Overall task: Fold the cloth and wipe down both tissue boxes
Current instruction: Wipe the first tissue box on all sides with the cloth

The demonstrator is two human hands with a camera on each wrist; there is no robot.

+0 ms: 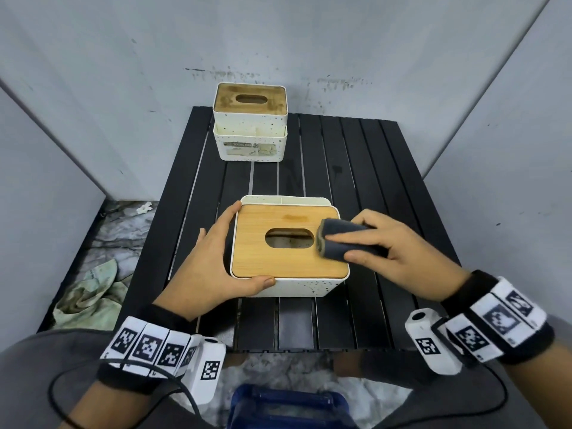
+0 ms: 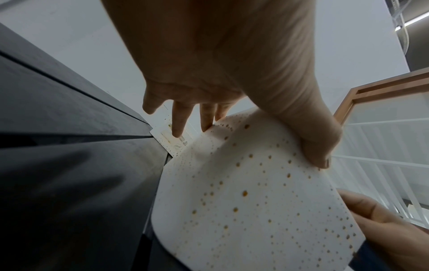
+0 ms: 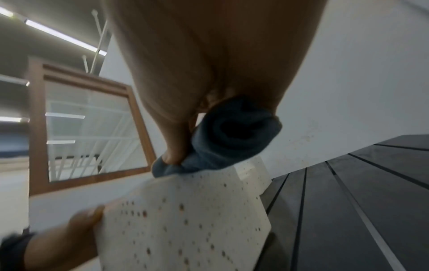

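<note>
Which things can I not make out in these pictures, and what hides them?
1. Head view: the wooden lid of the near white speckled tissue box is partly covered by the folded dark grey cloth and the right hand.
2. Head view: inside the lid's oval slot, too dark.
3. Head view: small print on the label of the far white tissue box, too small.

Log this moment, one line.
phase: wiping near tissue box | right hand: grips folded cloth on wooden lid | left hand: braces box | far tissue box: untouched
</note>
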